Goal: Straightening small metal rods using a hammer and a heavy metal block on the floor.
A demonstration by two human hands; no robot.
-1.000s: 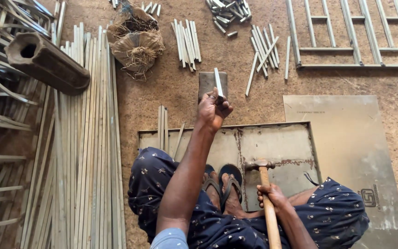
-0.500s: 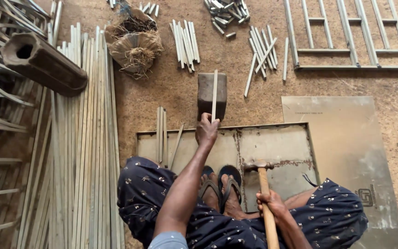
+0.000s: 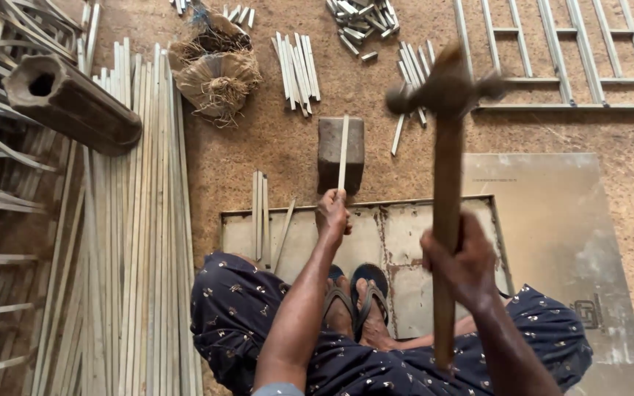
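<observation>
- Since the earlier frame your right hand (image 3: 464,265) has swung the hammer (image 3: 445,95) up from beside your knee; its head now hangs blurred above and to the right of your left hand (image 3: 332,214), and the bamboo strip (image 3: 343,152) has stayed upright on the wooden block (image 3: 341,150).
- Hands: the right is closed round the wooden handle about midway along; the left is pinched on the strip's lower end. The two are well apart.
- Location: the strip stands just beyond your left fingertips, on the block on the earth floor, ahead of the metal sheet (image 3: 405,235) that your sandalled feet (image 3: 354,301) rest on.
- Risk: your left fingers sit directly under the strip's top. A blow landing off the narrow end could glance down onto them.
- Risk: the strip is thin and held at one point only; a skewed strike could tip it or split it sideways.
- Risk: the grip leaves handle below the palm, so your aim may wander.
- Condition: the strip is pale, straight, slim and flat, matching the cut bundles (image 3: 299,62) beyond the block.
</observation>
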